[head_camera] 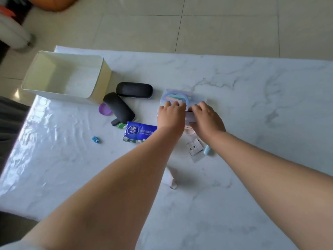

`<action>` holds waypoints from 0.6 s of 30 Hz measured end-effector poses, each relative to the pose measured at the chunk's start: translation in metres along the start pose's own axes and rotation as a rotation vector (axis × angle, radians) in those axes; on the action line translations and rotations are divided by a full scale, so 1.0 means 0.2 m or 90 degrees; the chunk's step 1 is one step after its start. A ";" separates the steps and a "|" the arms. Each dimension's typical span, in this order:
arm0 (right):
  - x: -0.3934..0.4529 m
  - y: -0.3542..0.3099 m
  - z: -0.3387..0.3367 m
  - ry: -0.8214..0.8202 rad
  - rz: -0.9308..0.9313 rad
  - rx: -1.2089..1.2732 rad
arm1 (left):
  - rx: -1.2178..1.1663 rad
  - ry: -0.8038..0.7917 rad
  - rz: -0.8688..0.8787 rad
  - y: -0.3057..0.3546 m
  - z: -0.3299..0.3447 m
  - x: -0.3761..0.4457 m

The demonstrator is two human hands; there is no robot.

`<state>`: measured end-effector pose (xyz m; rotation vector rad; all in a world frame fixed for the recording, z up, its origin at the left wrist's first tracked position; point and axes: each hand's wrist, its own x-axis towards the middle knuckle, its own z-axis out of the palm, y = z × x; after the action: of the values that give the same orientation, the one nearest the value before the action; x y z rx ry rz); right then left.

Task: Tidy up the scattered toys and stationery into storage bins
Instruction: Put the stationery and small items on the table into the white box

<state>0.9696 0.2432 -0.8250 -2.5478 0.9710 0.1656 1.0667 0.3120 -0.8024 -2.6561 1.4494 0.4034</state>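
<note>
Both hands meet over a small heap of things in the middle of the white marble table point(252, 98). My left hand point(171, 114) lies with curled fingers on the near edge of a clear pouch of pastel pens point(177, 97). My right hand point(205, 118) is curled over a pale lilac box-like item point(189, 117) between the hands; what it is cannot be made out. The cream storage bin point(100, 82) stands at the far left with nothing visible inside it.
Two black glasses cases point(134, 90) point(118, 107) lie beside the bin, with a purple lid point(104, 109), a blue tissue pack point(138, 132), a small green piece point(121, 125) and a blue toy point(95, 139). Small white packets point(194, 147), a light blue item point(207, 150) and a pale pink object point(171, 175) lie nearer me.
</note>
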 end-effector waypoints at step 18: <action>0.98 -1.67 0.28 0.231 0.162 0.153 | -0.063 -0.063 -0.193 -1.93 -0.10 0.32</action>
<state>1.3391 0.3714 -0.8152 -2.2680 1.3584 -0.3351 1.4269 0.4677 -0.8181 -2.8250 1.0020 0.5793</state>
